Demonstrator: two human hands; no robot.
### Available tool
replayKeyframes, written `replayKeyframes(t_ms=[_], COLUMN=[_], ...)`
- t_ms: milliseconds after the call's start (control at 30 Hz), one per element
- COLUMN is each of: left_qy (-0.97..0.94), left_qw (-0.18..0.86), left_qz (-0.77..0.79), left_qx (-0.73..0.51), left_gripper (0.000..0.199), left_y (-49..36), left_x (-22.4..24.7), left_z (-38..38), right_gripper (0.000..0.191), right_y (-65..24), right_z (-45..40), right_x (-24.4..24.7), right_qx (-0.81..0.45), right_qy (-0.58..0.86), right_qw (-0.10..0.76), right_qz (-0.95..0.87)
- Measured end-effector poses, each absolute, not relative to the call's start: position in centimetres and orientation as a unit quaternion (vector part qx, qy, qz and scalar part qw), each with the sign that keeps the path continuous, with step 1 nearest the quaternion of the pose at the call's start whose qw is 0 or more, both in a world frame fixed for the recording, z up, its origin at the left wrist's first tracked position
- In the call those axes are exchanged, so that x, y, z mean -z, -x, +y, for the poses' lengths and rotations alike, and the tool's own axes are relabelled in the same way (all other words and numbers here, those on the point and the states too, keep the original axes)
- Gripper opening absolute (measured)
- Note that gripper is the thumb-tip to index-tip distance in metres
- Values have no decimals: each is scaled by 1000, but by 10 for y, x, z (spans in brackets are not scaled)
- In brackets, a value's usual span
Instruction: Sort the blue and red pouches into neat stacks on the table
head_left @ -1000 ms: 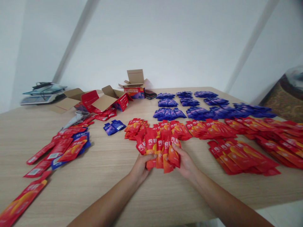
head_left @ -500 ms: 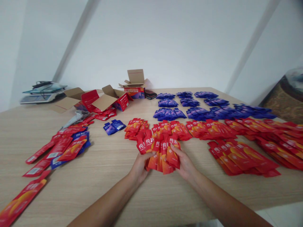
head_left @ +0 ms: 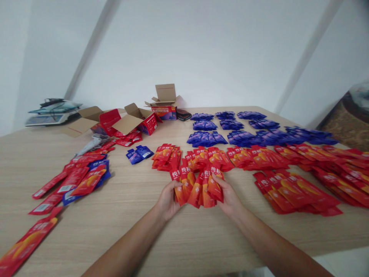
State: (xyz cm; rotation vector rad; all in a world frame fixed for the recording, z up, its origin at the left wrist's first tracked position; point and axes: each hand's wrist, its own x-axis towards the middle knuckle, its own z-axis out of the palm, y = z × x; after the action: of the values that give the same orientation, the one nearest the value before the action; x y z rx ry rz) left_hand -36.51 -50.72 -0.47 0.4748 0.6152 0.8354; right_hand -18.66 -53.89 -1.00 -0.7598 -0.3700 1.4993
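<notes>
Both my hands hold one fanned bundle of red-orange sachets point(head_left: 197, 186) with white characters, just above the wooden table point(head_left: 138, 231). My left hand point(head_left: 167, 200) grips the bundle's left side, thumb on top. My right hand point(head_left: 229, 198) grips its right side. The sachets stand tilted and overlap one another. Right behind the bundle lie rows of more red sachet stacks point(head_left: 201, 156), and a larger pile of red sachets point(head_left: 291, 190) lies to the right.
Blue sachet stacks point(head_left: 230, 130) fill the far right of the table. Two loose blue sachets point(head_left: 139, 154) lie centre-left. Scattered red and blue sachets point(head_left: 75, 179) spread at left. Open cardboard boxes point(head_left: 135, 119) stand at the back, and a scale point(head_left: 52, 115) at far left.
Both hands have squeezed the bundle closer together and shifted it slightly; the sachets now tilt and overlap more than a second ago.
</notes>
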Motion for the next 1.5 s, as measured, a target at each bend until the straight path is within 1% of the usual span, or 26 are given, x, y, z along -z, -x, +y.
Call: replayKeyframes(t_ms=[167,300,433,600,733,867,933,1067,1167,1267,1367,1433,1500], left_qy=[-271,-296,-298,-307,-297,-269,-269,-306,-363,-435,-462,-460,-455], left_qw=[814,784,767,757,763,769,758,750,760,757,738,722,709], left_qz=[333,354,374,397,395,400,410,381,332,300,298,307,312], left_qx=[-391,-414,-428,-418,-417,-419,-430,-446,-425,-384,-392,-416,-439], left_gripper=[25,31,33,37,33,25,25,33,42,54,66,66,63], left_y=[365,362,360,358,358,359,359,358,356,353,348,345,343], left_x=[1,-4,-5,-5,-7,-7,-6,-4,-5,-5,-3,-2,1], left_z=[-509,-513,-515,-515,-515,-512,-511,-515,-521,-527,-532,-534,-537], right_gripper=[26,30,34,38,35,38,37,40,43,42,39,39,50], right_y=[186,188,189,190,191,190,190,192,194,198,202,203,204], right_z=[-540,-542,-543,-546,-547,-546,-546,-545,-545,-546,-549,-550,-549], right_x=[9,7,3,2,1,1,2,7,9,11,15,19,23], right_qx=[-667,-677,-664,-656,-654,-654,-651,-648,-645,-628,-581,-535,-492], right_qy=[334,341,341,360,356,366,365,344,342,358,382,404,426], right_qw=[644,635,647,644,647,643,646,655,654,657,670,672,674], right_qz=[-170,-149,-156,-159,-164,-158,-158,-181,-198,-211,-261,-315,-349])
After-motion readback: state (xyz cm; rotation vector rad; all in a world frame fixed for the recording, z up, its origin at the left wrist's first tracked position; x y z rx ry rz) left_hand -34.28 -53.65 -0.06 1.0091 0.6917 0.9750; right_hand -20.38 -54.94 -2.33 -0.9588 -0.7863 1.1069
